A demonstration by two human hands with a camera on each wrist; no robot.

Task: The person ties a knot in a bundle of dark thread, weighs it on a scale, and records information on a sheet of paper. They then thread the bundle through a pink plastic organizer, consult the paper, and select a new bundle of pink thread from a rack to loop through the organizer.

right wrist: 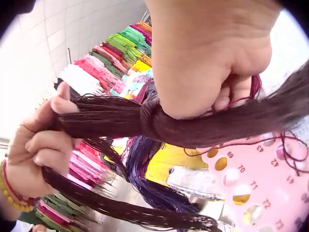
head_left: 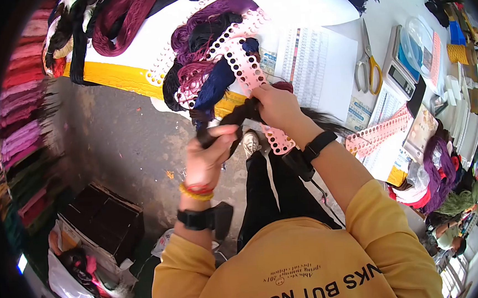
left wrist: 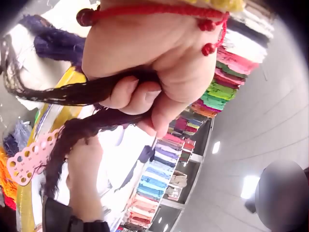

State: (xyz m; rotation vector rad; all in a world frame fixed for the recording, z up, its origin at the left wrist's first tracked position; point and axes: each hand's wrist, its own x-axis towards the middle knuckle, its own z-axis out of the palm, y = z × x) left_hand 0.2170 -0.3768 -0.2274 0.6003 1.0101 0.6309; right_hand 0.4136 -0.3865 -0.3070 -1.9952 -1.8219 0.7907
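A dark brown skein of thread (right wrist: 193, 126) stretches between the two hands, with a wrapped loop around it near the right hand. My left hand (head_left: 209, 154) grips one end of it, its fingers curled round the strands, and a loose length trails from the palm. In the head view my right hand (head_left: 280, 107) holds the skein farther along, beside the table edge. A pink card with numbered holes (right wrist: 256, 179) lies under the right hand and hangs past the edge. Dark red thread (right wrist: 256, 86) shows by the right fingers.
Navy (head_left: 215, 87) and purple skeins (head_left: 189, 33) lie on pink cards at the table's yellow edge (head_left: 112, 77). To the right are a printed sheet (head_left: 314, 69), scissors (head_left: 367, 65) and a scale (head_left: 401, 79). A dark box (head_left: 102, 219) stands on the floor at left.
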